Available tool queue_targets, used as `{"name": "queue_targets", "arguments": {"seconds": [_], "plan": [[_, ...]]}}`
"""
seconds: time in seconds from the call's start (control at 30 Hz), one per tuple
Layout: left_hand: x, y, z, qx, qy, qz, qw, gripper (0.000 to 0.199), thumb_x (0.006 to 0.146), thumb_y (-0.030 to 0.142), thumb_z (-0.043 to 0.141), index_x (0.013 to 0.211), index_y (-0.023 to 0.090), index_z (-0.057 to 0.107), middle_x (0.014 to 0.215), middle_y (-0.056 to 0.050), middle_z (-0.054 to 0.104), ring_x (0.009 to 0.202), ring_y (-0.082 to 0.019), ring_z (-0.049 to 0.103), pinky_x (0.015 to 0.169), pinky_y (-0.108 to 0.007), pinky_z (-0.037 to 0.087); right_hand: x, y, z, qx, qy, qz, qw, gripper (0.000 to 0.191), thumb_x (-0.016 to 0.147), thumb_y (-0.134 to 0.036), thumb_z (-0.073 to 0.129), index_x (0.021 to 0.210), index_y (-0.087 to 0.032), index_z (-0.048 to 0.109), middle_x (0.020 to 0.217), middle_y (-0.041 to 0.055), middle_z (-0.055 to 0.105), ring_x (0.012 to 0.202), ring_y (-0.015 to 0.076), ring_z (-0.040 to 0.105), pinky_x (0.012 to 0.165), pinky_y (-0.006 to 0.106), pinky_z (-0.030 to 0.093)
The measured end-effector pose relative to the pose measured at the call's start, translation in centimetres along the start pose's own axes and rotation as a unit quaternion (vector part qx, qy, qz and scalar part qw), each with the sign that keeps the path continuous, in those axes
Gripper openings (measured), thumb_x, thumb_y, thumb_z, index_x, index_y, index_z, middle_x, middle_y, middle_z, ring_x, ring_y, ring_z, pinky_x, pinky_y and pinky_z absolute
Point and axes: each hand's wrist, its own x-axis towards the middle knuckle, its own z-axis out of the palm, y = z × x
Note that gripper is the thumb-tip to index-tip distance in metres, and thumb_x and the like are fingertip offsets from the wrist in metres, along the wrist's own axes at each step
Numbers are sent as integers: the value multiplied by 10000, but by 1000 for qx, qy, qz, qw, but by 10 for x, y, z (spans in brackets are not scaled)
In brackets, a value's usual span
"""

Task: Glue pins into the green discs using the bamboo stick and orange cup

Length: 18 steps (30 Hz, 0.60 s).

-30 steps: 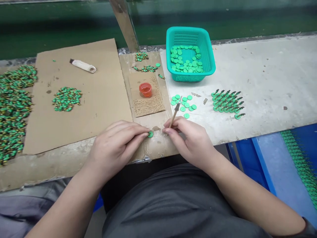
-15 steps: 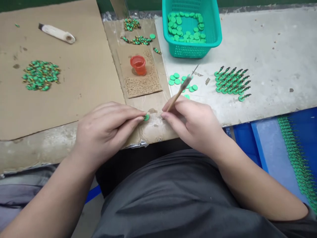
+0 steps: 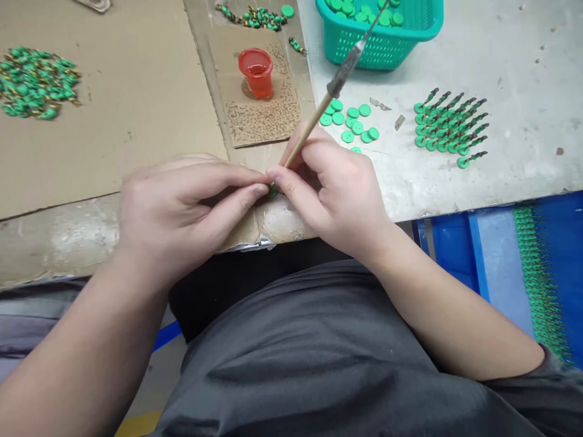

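My left hand (image 3: pixel 186 203) is closed in a pinch at the table edge, on a small green disc (image 3: pixel 273 190) that looks like a button. Most of the disc is hidden by the fingertips. My right hand (image 3: pixel 339 185) meets it there, thumb and fingertips touching the left fingertips over the disc. It also grips a thin wooden-handled needle tool (image 3: pixel 314 121) with a dark wrapped collar, its needle pointing up and away. Whether the right fingertips pinch a small piece as well cannot be seen. Loose green discs (image 3: pixel 357 127) lie beyond the right hand.
A red cup (image 3: pixel 256 76) of liquid stands on speckled cardboard (image 3: pixel 259 127). Piles of green-and-gold pieces (image 3: pixel 39 82) lie left and behind. A teal basket (image 3: pixel 373 45) holds discs. Rows of discs with dark twisted stems (image 3: pixel 449 124) stand right; more fill a blue tray (image 3: pixel 483 255).
My right hand has moved left, bringing its fingertips to the disc at my left fingertips. The camera view has shifted, so the table things sit higher in the picture.
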Motion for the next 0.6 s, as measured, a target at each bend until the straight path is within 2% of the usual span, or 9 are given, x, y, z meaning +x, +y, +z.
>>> {"name": "queue_targets", "arguments": {"seconds": [0.23,0.37,0.6], "plan": [[1,1,-1,6,-6,4,1000,119,1186,321,849,1241,277,946,1161,65,955,1033,-119,888,956,-238,627,1,1,2,5,-9,-9,1000,257,1284,-332,646,1036,-274,679,1174,57,842,1091,255,847,1031,364,709],[2,2,-2,10,-8,6,1000,137,1193,337,840,1241,264,945,1162,59,953,1038,-126,889,977,-247,632,2,-1,1,4,-30,18,999,215,1270,-336,675,1063,-284,706,1135,51,836,1125,281,857,1054,395,716],[2,-6,-1,-2,-8,24,1000,146,1202,326,817,1202,247,940,1105,39,946,1005,-115,873,958,-234,614,9,-5,5,27,-37,14,999,175,1269,-258,642,1103,-278,691,1132,24,830,1125,258,852,1075,381,686]]}}
